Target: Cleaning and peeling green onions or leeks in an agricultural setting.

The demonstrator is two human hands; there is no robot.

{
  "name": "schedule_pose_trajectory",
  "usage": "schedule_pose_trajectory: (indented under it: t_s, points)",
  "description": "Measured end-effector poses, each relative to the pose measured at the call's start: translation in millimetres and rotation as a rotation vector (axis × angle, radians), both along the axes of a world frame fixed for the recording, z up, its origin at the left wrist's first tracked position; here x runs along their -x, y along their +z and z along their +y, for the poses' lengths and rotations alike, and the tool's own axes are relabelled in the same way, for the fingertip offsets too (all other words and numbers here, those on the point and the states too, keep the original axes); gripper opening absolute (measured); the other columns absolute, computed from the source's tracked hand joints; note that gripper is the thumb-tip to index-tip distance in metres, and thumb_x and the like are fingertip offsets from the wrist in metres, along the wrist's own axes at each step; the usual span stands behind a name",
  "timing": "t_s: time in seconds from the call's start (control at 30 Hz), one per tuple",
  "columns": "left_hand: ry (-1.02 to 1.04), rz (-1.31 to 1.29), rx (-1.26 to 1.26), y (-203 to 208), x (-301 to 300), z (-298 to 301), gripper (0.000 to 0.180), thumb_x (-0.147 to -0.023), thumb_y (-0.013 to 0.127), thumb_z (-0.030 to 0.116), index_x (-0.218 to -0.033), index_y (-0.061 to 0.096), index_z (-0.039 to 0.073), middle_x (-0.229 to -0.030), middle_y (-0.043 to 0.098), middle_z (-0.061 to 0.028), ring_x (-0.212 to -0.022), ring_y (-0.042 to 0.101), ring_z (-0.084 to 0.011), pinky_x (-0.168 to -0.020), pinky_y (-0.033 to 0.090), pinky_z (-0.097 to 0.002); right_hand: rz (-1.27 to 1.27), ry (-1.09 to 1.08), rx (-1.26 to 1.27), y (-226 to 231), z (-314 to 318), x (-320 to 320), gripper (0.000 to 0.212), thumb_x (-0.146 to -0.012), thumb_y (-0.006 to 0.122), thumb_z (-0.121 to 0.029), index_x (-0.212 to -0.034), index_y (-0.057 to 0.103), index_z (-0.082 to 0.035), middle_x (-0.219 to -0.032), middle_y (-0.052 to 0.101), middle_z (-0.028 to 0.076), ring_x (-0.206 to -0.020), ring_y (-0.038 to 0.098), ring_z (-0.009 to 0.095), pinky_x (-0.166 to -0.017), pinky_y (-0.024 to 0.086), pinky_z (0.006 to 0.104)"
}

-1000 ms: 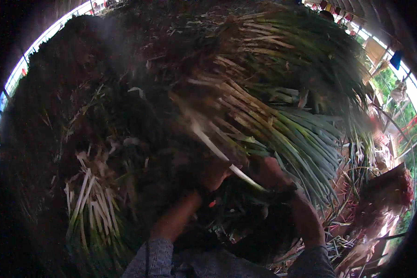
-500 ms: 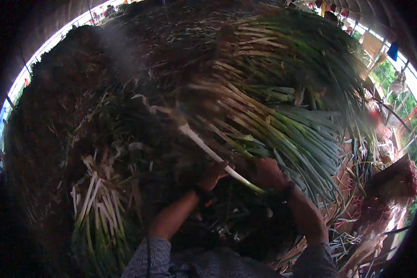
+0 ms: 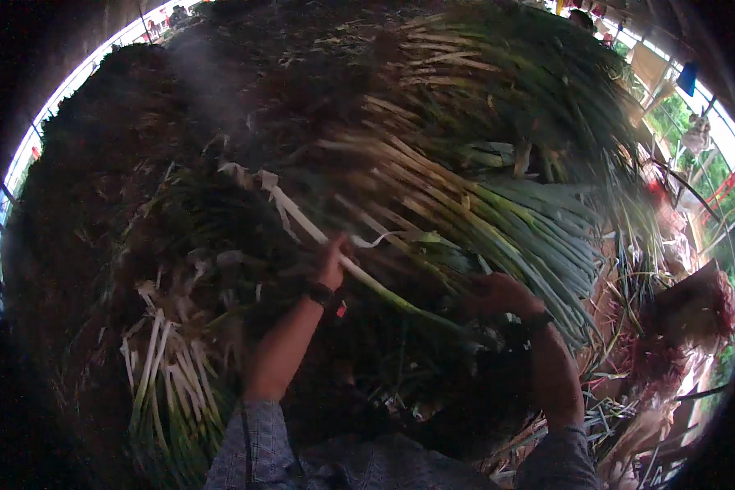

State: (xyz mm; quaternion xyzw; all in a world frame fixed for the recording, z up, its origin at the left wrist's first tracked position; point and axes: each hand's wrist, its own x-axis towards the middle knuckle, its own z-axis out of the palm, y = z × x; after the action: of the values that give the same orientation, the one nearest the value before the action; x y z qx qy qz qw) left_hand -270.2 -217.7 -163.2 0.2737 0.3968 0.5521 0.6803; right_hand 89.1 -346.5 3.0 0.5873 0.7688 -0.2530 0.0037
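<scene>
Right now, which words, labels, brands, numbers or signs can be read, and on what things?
No text can be read.
The long stalk in the left hand shows no lettering.
Any marks on the blue hanging object at right are too small to read.

Tan sheet [image 3: 647, 67] beside blue object [image 3: 688, 78]

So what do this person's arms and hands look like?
The left hand and right hand are bare. The left sleeve and right sleeve are greyish, stopping short of the wrists. A dark band circles the left wrist, with a small red patch beside it.
</scene>
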Motion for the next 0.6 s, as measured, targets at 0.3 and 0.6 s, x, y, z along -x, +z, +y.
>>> schedule_pose_trajectory:
  t_s: [0.3, 0.6]
  points:
    - [-0.134, -0.050, 0.147, -57, -65, 9, 0.029, -0.090, 0.068, 0.027, -0.113, 0.060, 0.011, -0.101, 0.067, -0.0055, -0.089, 0.068, -0.0194, -0.070, 0.059, -0.0361, -0.013, -0.021, 0.007, -47, -46, -89, 0.030, -0.090, 0.064, -0.034, -0.095, 0.071, -0.005, -0.078, 0.068, 0.020, -0.065, 0.063, 0.034, -0.062, 0.049, 0.0448]
    - [-0.173, 0.357, -0.116, -68, -81, 28, 0.046, -0.091, 0.065, 0.019, -0.134, 0.049, 0.015, -0.124, 0.057, -0.0058, -0.113, 0.055, -0.0244, -0.094, 0.046, -0.0381, 0.091, -0.068, -0.030, -44, -34, -58, 0.030, -0.085, 0.068, -0.029, -0.102, 0.068, -0.005, -0.072, 0.066, 0.017, -0.064, 0.066, 0.029, -0.061, 0.050, 0.0440]
